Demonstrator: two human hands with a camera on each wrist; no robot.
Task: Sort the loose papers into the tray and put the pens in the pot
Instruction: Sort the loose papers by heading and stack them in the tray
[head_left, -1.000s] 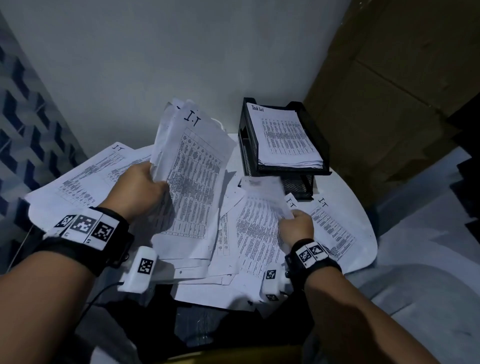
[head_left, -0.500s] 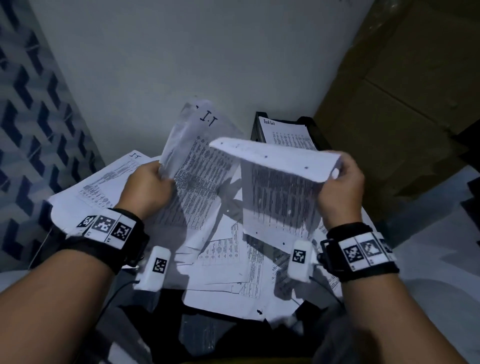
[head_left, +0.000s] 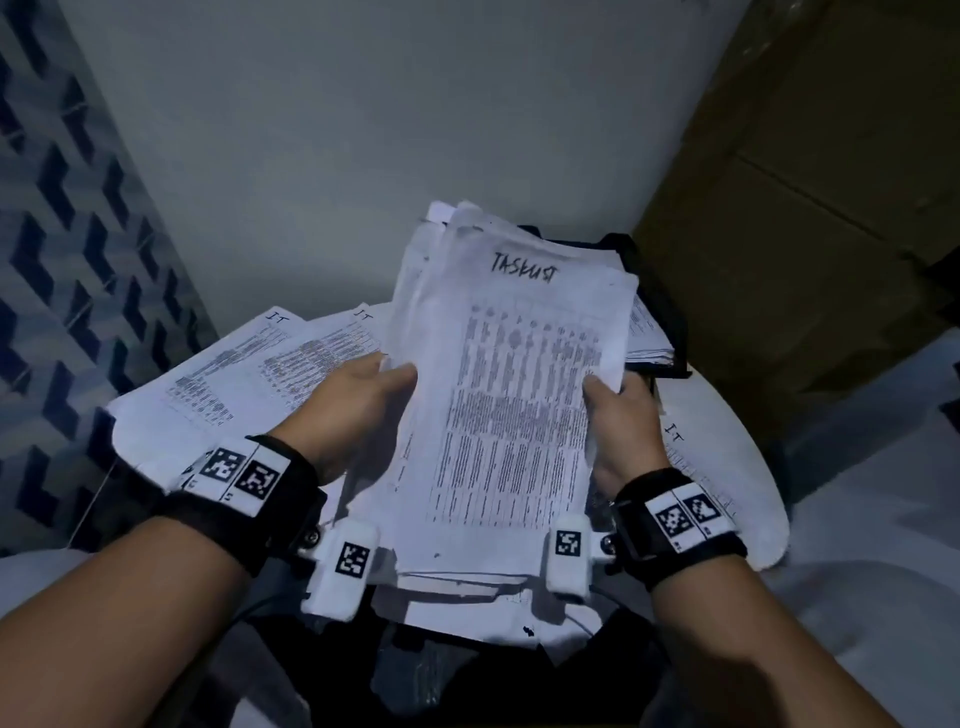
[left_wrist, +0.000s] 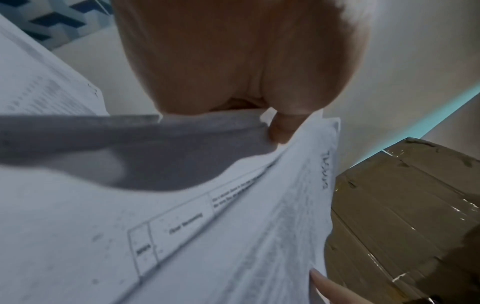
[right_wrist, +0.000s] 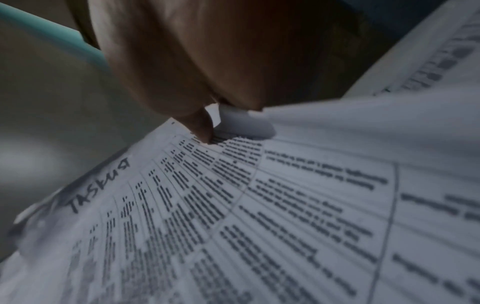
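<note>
From the head view, the left hand (head_left: 358, 410) and right hand (head_left: 621, 431) each pinch a side edge of the paper stack (head_left: 509, 405), headed "TASKLIST", held above the table (head_left: 727, 467) before the black tray (head_left: 670, 332). Left wrist view: the thumb (left_wrist: 281, 129) presses the sheets. Right wrist view: the thumb (right_wrist: 200, 125) pins the top sheet.
</note>
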